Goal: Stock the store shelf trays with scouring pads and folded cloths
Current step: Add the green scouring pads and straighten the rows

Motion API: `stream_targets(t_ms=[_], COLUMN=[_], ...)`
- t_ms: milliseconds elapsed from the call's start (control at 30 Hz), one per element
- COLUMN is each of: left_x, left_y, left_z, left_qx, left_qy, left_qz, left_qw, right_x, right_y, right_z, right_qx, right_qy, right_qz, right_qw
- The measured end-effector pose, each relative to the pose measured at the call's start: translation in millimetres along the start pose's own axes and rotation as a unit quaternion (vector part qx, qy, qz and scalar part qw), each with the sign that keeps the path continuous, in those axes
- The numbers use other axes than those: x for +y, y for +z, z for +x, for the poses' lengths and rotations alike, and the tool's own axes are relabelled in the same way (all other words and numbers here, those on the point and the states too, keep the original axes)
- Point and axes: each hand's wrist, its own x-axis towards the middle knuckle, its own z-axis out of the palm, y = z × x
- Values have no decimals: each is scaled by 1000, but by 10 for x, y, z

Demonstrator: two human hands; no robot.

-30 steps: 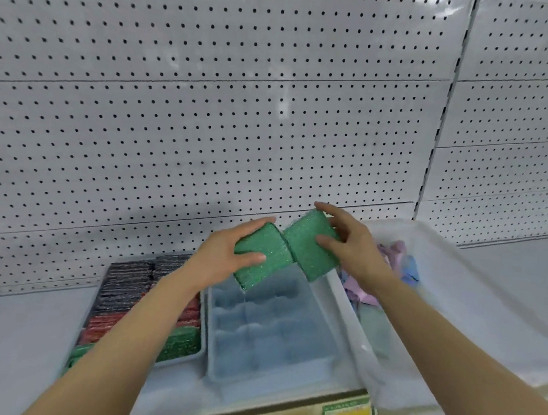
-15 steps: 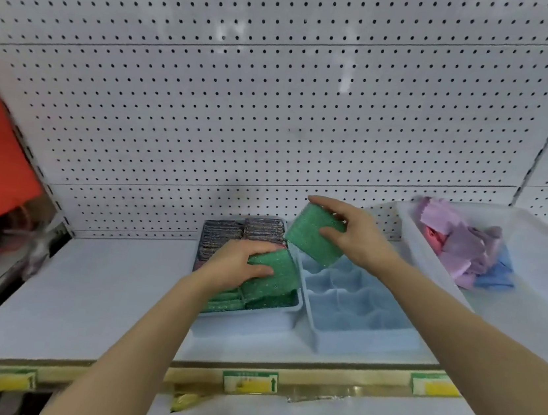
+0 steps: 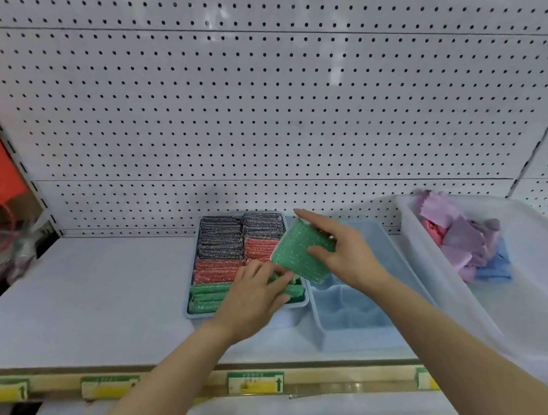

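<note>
Left hand (image 3: 255, 294) lowered onto tray's (image 3: 298, 305) green pads — white shelf (image 3: 81, 304), pegboard (image 3: 242, 117) behind

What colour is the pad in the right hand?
Sparkly green pad, held by the right hand; head view.

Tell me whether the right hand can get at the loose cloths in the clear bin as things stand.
Probably not yet: the right hand holds a green glittery scouring pad in its grip. The crumpled purple, pink and blue cloths lie uncovered in the open clear plastic bin just to its right.
</note>
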Motion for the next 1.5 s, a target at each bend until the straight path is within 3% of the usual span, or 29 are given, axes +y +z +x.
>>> stream_targets(t_ms=[100,233,400,533,700,867,1000,1333,1500], left_x=[-164,-383,-403,-387,-390,-425,-408,-371,-357], left_y=[-73,-32,-5,-28,-8,-99,-15,-71,-184], left_z=[-100,-231,-228,-252,-278,-111,-47,-409,-411], left_qx=[16,-113,-130,-129,-122,-92,-118,-160,-187], left_qy=[-90,-200,-207,-203,-201,-276,-316,-262,-279], left_qz=[29,46,42,42,30,-75,33,44,31], left_qw=[995,972,969,970,972,954,941,951,941], right_x=[33,92,77,104,348,261,362,55,-33], right_y=[96,378,614,682,941,984,1200,1393,1424], right_z=[-126,-217,-99,-77,-236,-76,44,-367,-381], right_qx=[-9,-75,2,-96,-97,-72,-160,-170,-166], right_qy=[-7,-47,-137,-119,-175,-133,-29,48,50], right_qz=[16,-5,-115,-151,-251,-293,-346,-347,-361], right_qw=[1000,996,984,977,947,944,924,921,916])
